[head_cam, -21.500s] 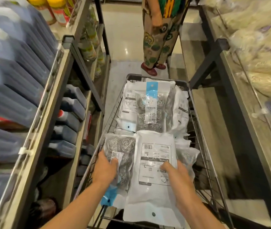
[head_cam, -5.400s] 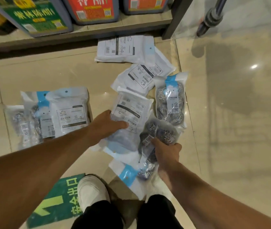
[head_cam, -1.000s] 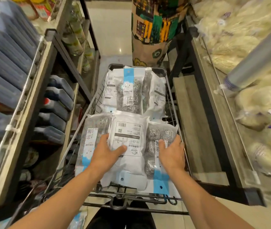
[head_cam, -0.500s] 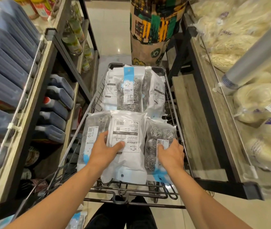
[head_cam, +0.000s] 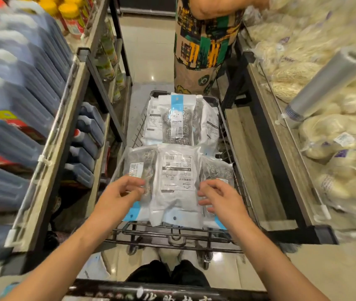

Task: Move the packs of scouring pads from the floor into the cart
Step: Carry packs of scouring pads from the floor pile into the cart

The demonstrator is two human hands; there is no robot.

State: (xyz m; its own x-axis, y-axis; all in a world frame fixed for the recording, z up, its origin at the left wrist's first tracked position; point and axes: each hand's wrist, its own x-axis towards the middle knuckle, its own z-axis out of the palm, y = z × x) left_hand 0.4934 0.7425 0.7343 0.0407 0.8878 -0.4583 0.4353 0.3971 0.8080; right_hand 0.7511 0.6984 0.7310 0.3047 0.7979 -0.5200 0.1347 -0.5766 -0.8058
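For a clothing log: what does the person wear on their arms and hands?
Nothing shows on either: the left hand and right hand are bare, with no gloves, rings or watch visible, and both forearms are bare to the frame edge, no sleeves in view.

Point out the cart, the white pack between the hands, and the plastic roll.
cart (head_cam: 227, 127), head view, right wire wall.
white pack (head_cam: 177, 177), head view, printed label.
plastic roll (head_cam: 324, 83), head view, middle of the tube.

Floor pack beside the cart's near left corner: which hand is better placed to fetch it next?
Left, probably. The left hand hovers empty on that side, above the floor pack; the right hand would cross the cart.
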